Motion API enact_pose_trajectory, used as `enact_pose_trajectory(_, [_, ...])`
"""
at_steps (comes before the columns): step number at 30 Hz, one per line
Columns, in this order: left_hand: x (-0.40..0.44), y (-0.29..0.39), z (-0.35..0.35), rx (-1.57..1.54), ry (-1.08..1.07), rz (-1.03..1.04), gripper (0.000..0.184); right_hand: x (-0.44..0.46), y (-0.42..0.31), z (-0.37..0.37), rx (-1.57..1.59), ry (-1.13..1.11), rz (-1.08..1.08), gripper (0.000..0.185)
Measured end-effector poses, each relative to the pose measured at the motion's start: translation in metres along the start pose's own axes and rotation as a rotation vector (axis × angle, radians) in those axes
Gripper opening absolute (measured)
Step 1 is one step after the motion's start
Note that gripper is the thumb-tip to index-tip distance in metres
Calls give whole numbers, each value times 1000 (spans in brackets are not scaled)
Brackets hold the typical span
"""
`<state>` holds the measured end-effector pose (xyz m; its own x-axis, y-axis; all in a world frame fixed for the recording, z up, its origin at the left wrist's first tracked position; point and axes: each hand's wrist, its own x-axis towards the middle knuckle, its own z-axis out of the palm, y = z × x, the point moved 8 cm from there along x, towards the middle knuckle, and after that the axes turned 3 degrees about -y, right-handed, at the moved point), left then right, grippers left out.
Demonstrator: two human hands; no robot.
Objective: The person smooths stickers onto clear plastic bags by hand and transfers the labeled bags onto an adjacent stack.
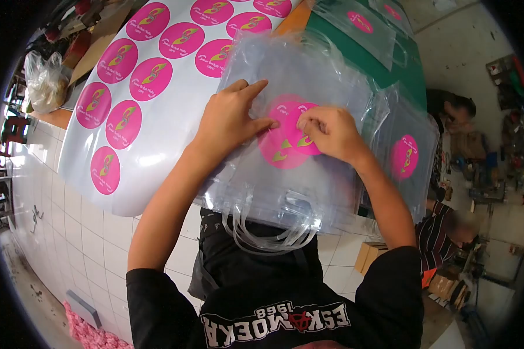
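A stack of clear plastic bags (308,64) with loop handles lies in front of me. A pink round sticker (304,109) with a green-yellow design is pinched at its right edge by my right hand (332,132), over the top bag. Beneath and left of it shows a larger, paler pink circle (273,145); I cannot tell whether it is on the top bag or seen through it. My left hand (230,113) rests on the bag's left side, thumb and forefinger spread apart, the thumb tip at the pale circle's edge.
A white sheet (151,139) of pink round stickers covers the left side. More clear bags (384,151) with pink stickers lie at right and on the green surface (410,75). Two other people (448,232) are on the floor at right. A plastic bag (45,81) hangs far left.
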<state>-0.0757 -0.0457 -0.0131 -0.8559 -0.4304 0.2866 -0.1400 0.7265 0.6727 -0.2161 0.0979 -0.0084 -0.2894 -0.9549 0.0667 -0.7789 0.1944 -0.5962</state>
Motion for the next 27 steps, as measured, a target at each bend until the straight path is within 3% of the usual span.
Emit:
enact_pose_trajectory(8, [0, 0, -1, 28, -8, -22, 78, 2, 10, 1, 35, -9, 127, 18])
enact_pose_trajectory(10, [0, 1, -1, 16, -4, -7, 78, -2, -7, 5, -97, -8, -96, 14])
enact_pose_trajectory(11, [0, 2, -1, 18, 2, -11, 78, -2, -6, 7, -97, -8, -92, 14])
enact_pose_trajectory(14, [1, 3, 0, 24, -9, -18, 78, -1, -8, -2, -70, 80, -15, 14])
enact_pose_trajectory(16, [0, 2, -2, 35, -17, -33, 78, 2, 4, 1, 42, -51, 173, 17])
enact_pose_trajectory(17, [0, 2, -2, 36, -18, -24, 78, 0, 7, 2, 44, -53, 169, 17])
enact_pose_trajectory(19, [0, 2, -2, 35, -19, -19, 78, -4, -7, 4, -96, -30, -73, 18])
enact_pose_trajectory(20, [0, 3, -1, 38, -18, -27, 78, -5, -4, 6, -96, -30, -68, 18])
enact_pose_trajectory(23, [1, 5, -2, 28, -19, -29, 78, -2, 1, -1, -34, 61, 27, 18])
enact_pose_trajectory(25, [0, 2, -3, 17, -15, -37, 78, -1, 15, 5, 118, -39, 221, 18])
enact_pose_trajectory(26, [0, 1, -2, 23, -8, -24, 78, -3, 15, 4, 119, -39, 218, 18])
enact_pose_trajectory(27, [0, 1, -1, 27, -2, -11, 79, -5, 5, 5, 24, -68, 66, 18])
